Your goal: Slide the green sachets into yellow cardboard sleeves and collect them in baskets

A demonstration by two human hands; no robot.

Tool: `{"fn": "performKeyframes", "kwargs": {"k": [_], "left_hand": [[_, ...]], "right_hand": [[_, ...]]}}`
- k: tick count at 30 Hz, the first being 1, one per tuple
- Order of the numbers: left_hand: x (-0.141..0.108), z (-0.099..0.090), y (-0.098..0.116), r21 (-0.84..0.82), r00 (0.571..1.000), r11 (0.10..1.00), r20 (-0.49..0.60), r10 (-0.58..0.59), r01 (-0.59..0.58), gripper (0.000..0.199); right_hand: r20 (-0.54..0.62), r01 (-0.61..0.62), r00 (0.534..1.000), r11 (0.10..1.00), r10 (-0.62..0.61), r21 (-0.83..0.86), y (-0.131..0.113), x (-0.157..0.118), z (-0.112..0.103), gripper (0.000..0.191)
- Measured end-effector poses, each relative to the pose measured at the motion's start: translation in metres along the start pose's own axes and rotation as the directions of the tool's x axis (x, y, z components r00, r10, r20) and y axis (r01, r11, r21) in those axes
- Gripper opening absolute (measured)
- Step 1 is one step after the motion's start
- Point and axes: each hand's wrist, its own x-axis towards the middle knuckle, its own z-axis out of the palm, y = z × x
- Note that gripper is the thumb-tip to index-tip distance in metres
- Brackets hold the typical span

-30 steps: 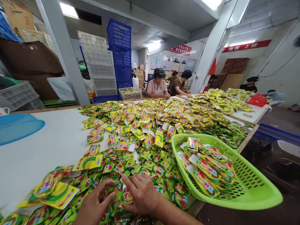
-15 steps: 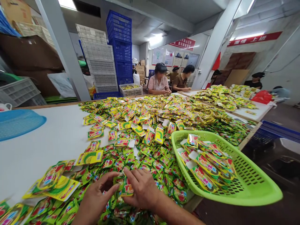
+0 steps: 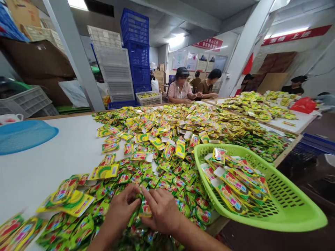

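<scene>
Low over the pile, my right hand [image 3: 164, 211] is closed around a small printed carton [image 3: 145, 209], mostly covered by its fingers. My left hand [image 3: 121, 207] is curled at the carton's left end, thumb and forefinger brought together; what lies between them is hidden. Below and around both hands lie many green sachets [image 3: 167, 174] with red fruit pictures. A fanned group of yellow-green cartons [image 3: 75, 202] rests left of my left hand. To the right stands a lime-green plastic basket [image 3: 295, 212] containing several filled-looking cartons [image 3: 230, 195].
A large heap of yellow cartons [image 3: 183, 115] spreads across the white table [image 3: 28, 174]. A blue mesh lid [image 3: 26, 136] lies at the left. Two people [image 3: 180, 87] sit beyond the table. Stacked blue crates [image 3: 136, 45] and white crates [image 3: 112, 66] stand behind.
The view has shifted slightly, so the scene sits a little further right. Both hands remain together at the carton, the left fingers drawn closer to its end.
</scene>
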Motion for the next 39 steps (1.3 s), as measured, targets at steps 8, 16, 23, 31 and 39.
{"fn": "performKeyframes", "kwargs": {"k": [8, 16, 23, 31, 39], "left_hand": [[-0.014, 0.003, 0.014, 0.079, 0.987, 0.989, -0.090, 0.134, -0.127, 0.017], [-0.031, -0.007, 0.016, 0.252, 0.992, 0.967, -0.106, 0.065, -0.037, 0.027], [-0.026, -0.003, 0.009, 0.180, 0.973, 0.963, 0.073, -0.218, 0.202, 0.059], [-0.022, 0.014, 0.031, 0.108, 0.955, 0.985, 0.249, -0.161, 0.138, 0.046], [-0.024, 0.004, 0.039, -0.032, 0.998, 0.998, -0.045, 0.044, -0.046, 0.040]], "right_hand": [[-0.111, -0.075, 0.990, 0.994, 0.084, 0.084, 0.005, 0.004, -0.009, 0.063], [-0.086, -0.078, 0.993, 0.996, 0.081, 0.040, 0.005, 0.001, -0.014, 0.066], [-0.021, -0.095, 0.995, 0.995, 0.094, -0.028, -0.001, 0.001, -0.011, 0.068], [-0.083, -0.078, 0.994, 0.997, 0.077, -0.011, -0.002, -0.007, -0.020, 0.066], [-0.236, -0.284, 0.946, 0.918, 0.221, -0.277, 0.047, -0.010, -0.087, 0.053]]}}
